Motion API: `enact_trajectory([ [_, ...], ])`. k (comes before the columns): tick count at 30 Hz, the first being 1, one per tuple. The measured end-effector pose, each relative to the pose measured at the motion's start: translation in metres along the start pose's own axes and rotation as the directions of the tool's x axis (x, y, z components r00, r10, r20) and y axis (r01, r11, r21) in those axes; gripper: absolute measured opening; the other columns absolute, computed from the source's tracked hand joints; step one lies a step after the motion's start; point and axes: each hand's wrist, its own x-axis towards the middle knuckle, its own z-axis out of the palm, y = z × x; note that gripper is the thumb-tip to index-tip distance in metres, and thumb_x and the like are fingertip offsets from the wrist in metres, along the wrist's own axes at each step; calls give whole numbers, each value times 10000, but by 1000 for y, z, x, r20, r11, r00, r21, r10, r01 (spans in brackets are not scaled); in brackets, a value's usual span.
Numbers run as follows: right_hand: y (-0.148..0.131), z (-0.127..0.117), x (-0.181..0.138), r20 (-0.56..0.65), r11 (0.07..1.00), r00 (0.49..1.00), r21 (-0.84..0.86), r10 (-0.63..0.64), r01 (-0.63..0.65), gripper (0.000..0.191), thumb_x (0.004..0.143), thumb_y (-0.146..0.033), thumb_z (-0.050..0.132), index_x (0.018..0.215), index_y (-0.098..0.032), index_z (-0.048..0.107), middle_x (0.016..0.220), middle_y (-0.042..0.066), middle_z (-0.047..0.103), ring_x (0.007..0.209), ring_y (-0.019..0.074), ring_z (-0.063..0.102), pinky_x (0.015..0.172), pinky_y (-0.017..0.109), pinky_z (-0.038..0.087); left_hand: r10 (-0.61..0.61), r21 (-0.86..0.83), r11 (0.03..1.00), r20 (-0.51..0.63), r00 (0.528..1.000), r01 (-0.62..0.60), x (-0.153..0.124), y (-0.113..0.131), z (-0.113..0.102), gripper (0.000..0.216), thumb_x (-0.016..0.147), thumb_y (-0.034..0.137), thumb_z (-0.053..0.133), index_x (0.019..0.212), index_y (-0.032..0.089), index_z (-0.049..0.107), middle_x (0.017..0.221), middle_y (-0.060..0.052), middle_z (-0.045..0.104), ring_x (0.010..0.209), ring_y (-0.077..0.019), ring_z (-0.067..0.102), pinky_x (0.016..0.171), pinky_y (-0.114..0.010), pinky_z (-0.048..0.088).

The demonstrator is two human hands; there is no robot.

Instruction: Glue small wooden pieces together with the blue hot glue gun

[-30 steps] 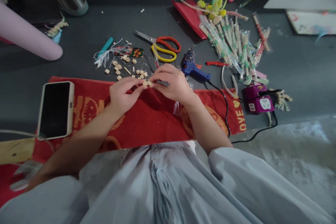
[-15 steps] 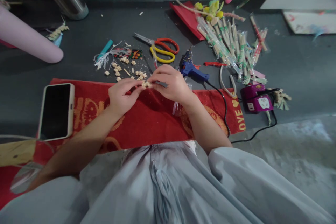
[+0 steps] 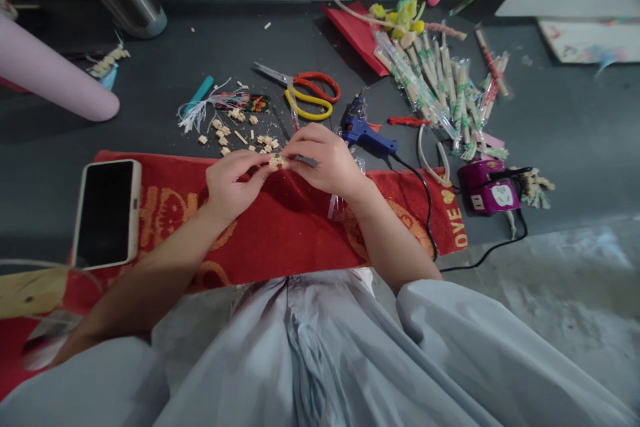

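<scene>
"What has changed over the last second?"

"Very little. The person's left hand (image 3: 233,183) and right hand (image 3: 325,160) keep the same narrow fingertip pinch, meeting at a small pale block piece (image 3: 278,161). The whole view shifts slightly, which looks like head movement rather than anything being moved on the worktop (image 3: 220,47)."

"And what does that mean for the work?"

"It suggests close, steady handling of one piece, with no swap of parts or tools in that second. The loose pale pieces (image 3: 237,115) lie just beyond the left hand, while the scissors (image 3: 313,107) and the blue glue gun (image 3: 370,137) rest untouched past the right."

"Where exactly is the held piece?"

"Between the two sets of fingertips, over the far edge of the red towel (image 3: 300,240), with both forearms reaching across the cloth."

"What is hard to make out?"

"The fingers cover much of the piece, so its shape and joints cannot be told. A dark grey sliver (image 3: 307,161) shows at the right hand's fingers; it may be the worktop seen through a gap, or something held. The right wrist partly hides a clear plastic bag (image 3: 337,207), and the lilac cylinder (image 3: 60,70) is cut off by the picture's left edge."
</scene>
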Motion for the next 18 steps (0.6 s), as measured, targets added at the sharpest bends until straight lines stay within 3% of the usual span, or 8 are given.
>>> enact_trajectory([
  [10,-3,-2,1,-13,1000,1000,-9,10,-10,187,992,-261,548,986,-181,716,950,69,675,918,190,598,850,370,495,11,-33,999,8,1000,-11,1,2,-3,266,934,449,632,978,224,767,854,-42,761,742,-158,685,709,-282,557],
  [18,0,-6,-1,-37,1000,999,4,22,-22,353,1005,-477,533,1035,-189,735,973,72,674,941,194,611,880,377,492,47,-63,997,-53,997,-51,3,5,-5,262,927,437,652,984,210,768,803,-25,736,644,-116,621,647,-248,505],
])
